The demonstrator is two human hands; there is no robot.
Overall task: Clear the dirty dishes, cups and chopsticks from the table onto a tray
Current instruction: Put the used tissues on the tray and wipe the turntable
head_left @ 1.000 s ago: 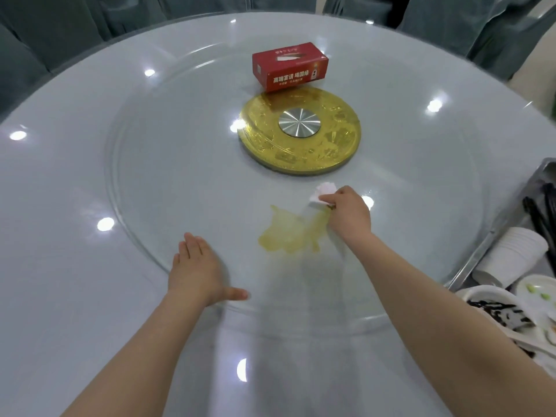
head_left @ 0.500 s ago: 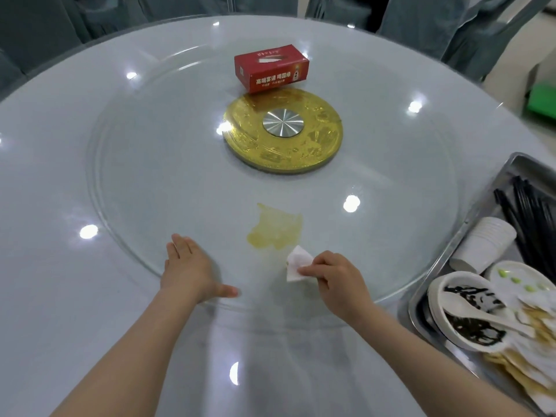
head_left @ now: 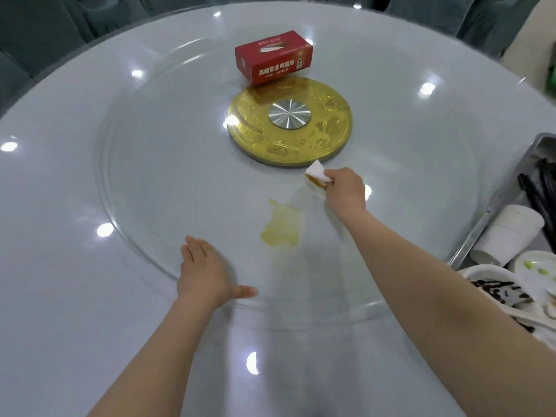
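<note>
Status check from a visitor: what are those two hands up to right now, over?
Left hand flat on the glass turntable. Right hand pinching a stained tissue beyond the yellow spill. Dishes and cups on the tray. Nothing blocking, over.

Metal tray (head_left: 493, 203) cut off by right edge, only its left rim and a corner show. Black chopsticks (head_left: 538, 194) run out of frame, count unclear. Dirty dishes (head_left: 511, 284) cropped at right, overlapping, number can't tell; dark residue on one, unidentifiable. Paper cups (head_left: 508, 236) stacked on their side, count unclear. Right hand (head_left: 346, 191) fingers curled under the tissue (head_left: 317, 173), mostly hidden. Tissue's underside stained, extent hidden. Small print on the red tissue box (head_left: 273, 57) too small to read. Chairs (head_left: 45, 22) cropped at top. Counter (head_left: 60, 326) edge cut off at bottom and sides.
</note>
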